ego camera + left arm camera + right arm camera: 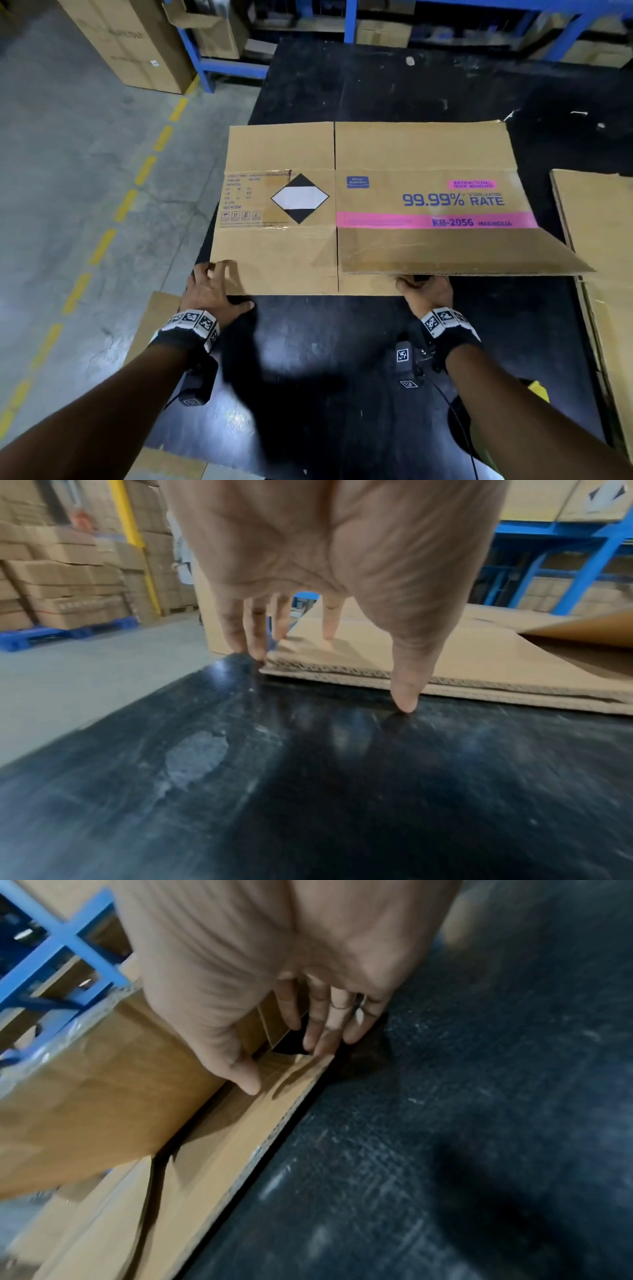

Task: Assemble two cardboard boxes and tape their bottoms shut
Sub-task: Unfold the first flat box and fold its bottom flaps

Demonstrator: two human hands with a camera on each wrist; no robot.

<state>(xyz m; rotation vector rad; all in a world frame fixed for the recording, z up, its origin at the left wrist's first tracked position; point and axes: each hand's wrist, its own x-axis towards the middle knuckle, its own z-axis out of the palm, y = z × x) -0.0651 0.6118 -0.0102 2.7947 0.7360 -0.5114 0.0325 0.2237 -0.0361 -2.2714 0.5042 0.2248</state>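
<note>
A flattened cardboard box (370,205) printed "99.99% RATE" lies on the black table (325,359). My left hand (219,287) is at its near left corner. In the left wrist view the fingers (255,631) are straight, one resting on top of the cardboard (479,664) and the others beside the corner, with the thumb (407,691) on the table. My right hand (426,291) reaches under the raised near right flap (445,250). In the right wrist view the fingers (325,1026) slip between the cardboard layers (103,1091), and the thumb (240,1074) lies on the lower one.
More flat cardboard (599,240) is stacked at the table's right edge. Another sheet (154,325) leans by the table's left side. Blue racking (349,20) with cartons stands behind. Large cartons (130,44) sit on the floor beyond a yellow dashed line (102,246).
</note>
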